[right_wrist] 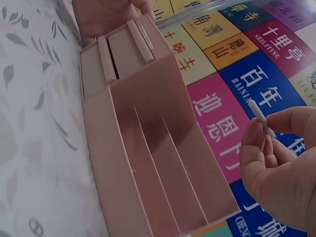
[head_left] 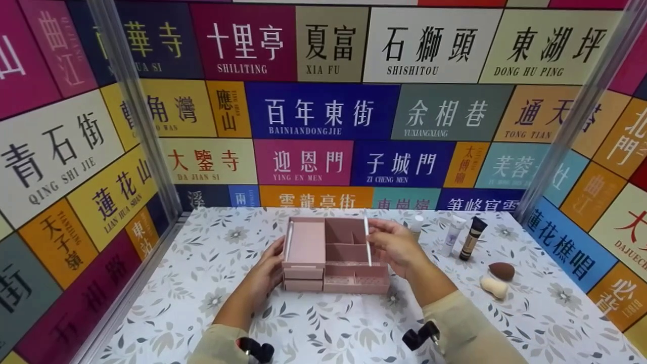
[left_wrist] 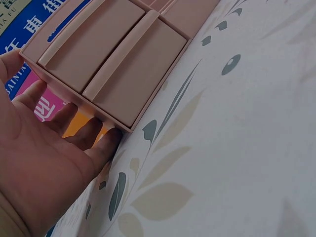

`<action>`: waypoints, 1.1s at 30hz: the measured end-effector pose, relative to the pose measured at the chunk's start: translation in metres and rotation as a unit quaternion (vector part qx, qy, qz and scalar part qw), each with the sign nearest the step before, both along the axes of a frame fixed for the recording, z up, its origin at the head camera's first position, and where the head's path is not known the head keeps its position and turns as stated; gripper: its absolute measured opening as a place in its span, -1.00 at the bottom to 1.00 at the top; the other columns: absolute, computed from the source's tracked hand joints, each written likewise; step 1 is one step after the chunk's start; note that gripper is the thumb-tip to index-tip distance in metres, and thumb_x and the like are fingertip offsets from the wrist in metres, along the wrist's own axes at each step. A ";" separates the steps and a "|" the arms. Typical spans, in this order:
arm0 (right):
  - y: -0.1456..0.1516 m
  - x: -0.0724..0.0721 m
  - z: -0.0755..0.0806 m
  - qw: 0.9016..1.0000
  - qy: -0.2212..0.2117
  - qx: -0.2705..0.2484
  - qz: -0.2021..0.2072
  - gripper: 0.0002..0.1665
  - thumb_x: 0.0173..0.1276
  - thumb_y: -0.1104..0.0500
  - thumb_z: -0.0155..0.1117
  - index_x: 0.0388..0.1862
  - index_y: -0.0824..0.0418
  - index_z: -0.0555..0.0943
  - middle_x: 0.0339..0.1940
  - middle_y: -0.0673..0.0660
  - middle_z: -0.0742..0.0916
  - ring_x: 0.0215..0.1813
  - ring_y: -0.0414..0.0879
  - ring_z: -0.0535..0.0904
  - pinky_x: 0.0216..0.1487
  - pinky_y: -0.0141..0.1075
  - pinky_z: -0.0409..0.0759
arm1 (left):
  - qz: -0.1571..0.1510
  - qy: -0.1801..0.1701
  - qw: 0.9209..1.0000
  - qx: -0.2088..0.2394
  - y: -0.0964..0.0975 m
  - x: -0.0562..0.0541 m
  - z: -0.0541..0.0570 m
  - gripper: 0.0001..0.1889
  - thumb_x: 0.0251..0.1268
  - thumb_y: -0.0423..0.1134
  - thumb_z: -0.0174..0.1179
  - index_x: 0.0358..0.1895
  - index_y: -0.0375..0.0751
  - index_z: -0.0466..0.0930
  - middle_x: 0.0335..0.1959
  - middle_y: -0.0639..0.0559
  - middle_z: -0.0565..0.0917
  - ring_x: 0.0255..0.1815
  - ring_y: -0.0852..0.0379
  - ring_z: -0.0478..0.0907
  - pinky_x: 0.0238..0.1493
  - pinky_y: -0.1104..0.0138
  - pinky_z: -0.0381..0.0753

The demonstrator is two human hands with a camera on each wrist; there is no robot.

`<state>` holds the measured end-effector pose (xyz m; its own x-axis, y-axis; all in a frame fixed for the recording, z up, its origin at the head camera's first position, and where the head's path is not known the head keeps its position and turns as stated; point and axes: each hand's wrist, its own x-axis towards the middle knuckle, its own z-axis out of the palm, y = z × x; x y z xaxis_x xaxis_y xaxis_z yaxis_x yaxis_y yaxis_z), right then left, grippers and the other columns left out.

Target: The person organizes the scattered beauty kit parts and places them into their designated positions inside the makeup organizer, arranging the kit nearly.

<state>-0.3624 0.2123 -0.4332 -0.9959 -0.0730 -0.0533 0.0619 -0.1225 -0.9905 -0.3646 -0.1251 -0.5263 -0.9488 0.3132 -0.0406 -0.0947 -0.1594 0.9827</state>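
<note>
A pink desktop organizer stands on the table, with two drawers at its left front and open compartments on the right. My left hand touches the organizer's left side; in the left wrist view the fingertips lie along the side beside the drawers. Over the right compartments, my right hand pinches a slim white stick between thumb and fingers. The right wrist view shows only the stick's white end poking out; its exact kind cannot be told. The compartments in that view hold nothing visible.
Right of the organizer stand a small white-capped bottle, a white tube and a black-and-gold tube. Nearer lie a brown makeup sponge and a beige one. Sign-patterned walls surround the floral-covered table.
</note>
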 end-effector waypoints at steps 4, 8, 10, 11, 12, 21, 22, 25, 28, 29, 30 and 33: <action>-0.016 -0.004 0.002 1.000 -0.004 -0.016 0.002 -0.30 0.40 0.47 0.23 0.54 0.40 0.44 -0.05 0.03 0.71 -0.08 -0.12 0.66 -0.05 -0.33 0.78 | 0.005 -0.008 1.000 -0.001 0.000 -0.001 0.001 -0.31 0.64 -0.02 0.05 0.73 0.36 0.09 0.80 0.08 0.04 0.77 -0.13 0.16 0.75 -0.08 0.18; -0.030 -0.007 0.003 1.000 -0.012 -0.019 0.001 -0.32 0.40 0.46 0.25 0.52 0.35 0.48 -0.02 0.04 0.72 -0.08 -0.12 0.65 -0.09 -0.34 0.78 | 0.005 -0.011 1.000 -0.005 0.001 -0.001 0.001 -0.32 0.64 -0.01 0.06 0.72 0.39 0.11 0.80 0.12 0.05 0.76 -0.10 0.17 0.75 -0.07 0.18; -0.037 -0.009 0.002 1.000 -0.016 -0.019 0.004 -0.33 0.40 0.45 0.25 0.51 0.32 0.50 -0.02 0.02 0.73 -0.10 -0.13 0.63 -0.10 -0.36 0.76 | 0.004 -0.012 1.000 -0.004 0.000 -0.001 0.001 -0.32 0.64 -0.01 0.06 0.72 0.40 0.11 0.80 0.13 0.05 0.77 -0.08 0.17 0.76 -0.06 0.17; -0.041 -0.010 0.002 1.000 -0.017 -0.019 0.006 -0.32 0.41 0.45 0.26 0.51 0.31 0.50 -0.01 0.02 0.73 -0.11 -0.14 0.63 -0.10 -0.36 0.75 | 0.003 -0.009 1.000 -0.005 0.000 -0.001 0.000 -0.32 0.64 0.00 0.06 0.72 0.39 0.10 0.80 0.12 0.04 0.77 -0.09 0.17 0.76 -0.06 0.17; -0.044 -0.011 0.002 1.000 -0.018 -0.019 0.009 -0.33 0.41 0.45 0.26 0.51 0.31 0.51 -0.01 0.02 0.72 -0.11 -0.14 0.62 -0.10 -0.36 0.74 | 0.002 -0.009 1.000 -0.003 0.000 -0.001 0.000 -0.32 0.64 0.00 0.06 0.72 0.39 0.11 0.80 0.12 0.05 0.77 -0.08 0.17 0.76 -0.06 0.17; -0.079 -0.019 0.005 0.999 -0.032 -0.037 0.021 -0.35 0.37 0.47 0.28 0.45 0.31 0.56 0.00 0.10 0.75 -0.12 -0.10 0.67 -0.09 -0.32 0.74 | -0.006 0.005 1.000 0.005 -0.001 -0.001 -0.002 -0.32 0.66 -0.01 0.03 0.73 0.35 0.08 0.81 0.09 0.03 0.77 -0.10 0.16 0.75 -0.07 0.17; -0.083 -0.021 0.005 0.998 -0.034 -0.041 0.025 -0.34 0.36 0.48 0.27 0.46 0.32 0.56 0.01 0.11 0.75 -0.12 -0.09 0.68 -0.07 -0.31 0.74 | -0.005 0.005 1.000 0.005 -0.001 -0.001 -0.002 -0.33 0.66 -0.01 0.03 0.73 0.36 0.09 0.81 0.10 0.03 0.77 -0.09 0.16 0.75 -0.07 0.18; -0.094 -0.024 0.004 0.997 -0.043 -0.047 0.036 -0.33 0.35 0.49 0.28 0.47 0.32 0.55 0.07 0.13 0.76 -0.11 -0.08 0.70 0.05 -0.22 0.76 | -0.005 0.002 1.000 0.006 -0.001 -0.001 -0.003 -0.33 0.66 -0.01 0.03 0.73 0.35 0.09 0.81 0.10 0.04 0.76 -0.07 0.16 0.75 -0.06 0.19; -0.104 -0.026 0.005 0.997 -0.047 -0.041 0.039 -0.31 0.36 0.48 0.28 0.49 0.32 0.53 0.15 0.17 0.75 -0.10 -0.08 0.71 0.12 -0.17 0.77 | -0.008 0.004 1.000 0.012 0.000 -0.002 -0.004 -0.32 0.66 -0.03 0.02 0.74 0.30 0.08 0.81 0.07 0.03 0.76 -0.09 0.15 0.74 -0.06 0.20; -0.107 -0.027 0.006 0.997 -0.047 -0.039 0.038 -0.31 0.36 0.48 0.28 0.50 0.33 0.52 0.19 0.19 0.74 -0.10 -0.07 0.72 0.13 -0.17 0.77 | -0.009 0.006 1.000 0.015 0.000 -0.002 -0.004 -0.32 0.67 -0.04 0.01 0.74 0.28 0.07 0.81 0.05 0.02 0.76 -0.10 0.14 0.73 -0.06 0.21; -0.110 -0.028 0.007 0.998 -0.047 -0.037 0.038 -0.30 0.36 0.47 0.28 0.50 0.33 0.51 0.24 0.23 0.72 -0.09 -0.07 0.71 0.11 -0.18 0.78 | -0.009 0.009 1.000 0.016 0.000 -0.002 -0.004 -0.32 0.67 -0.04 0.01 0.75 0.26 0.06 0.81 0.03 0.02 0.76 -0.12 0.14 0.73 -0.06 0.21; -0.117 -0.031 0.009 0.998 -0.044 -0.027 0.037 -0.29 0.37 0.47 0.30 0.51 0.34 0.50 0.35 0.34 0.66 -0.07 -0.05 0.71 0.05 -0.23 0.79 | -0.005 0.011 1.000 0.015 0.001 -0.002 -0.003 -0.32 0.67 -0.05 0.01 0.75 0.25 0.06 0.81 0.01 0.02 0.75 -0.14 0.16 0.72 -0.06 0.22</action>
<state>-0.3938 0.0954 -0.4244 -0.9793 -0.1517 -0.1337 0.1588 -0.1675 -0.9730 -0.3669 -0.1244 -0.5296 -0.9464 0.3228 -0.0102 -0.0750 -0.1890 0.9791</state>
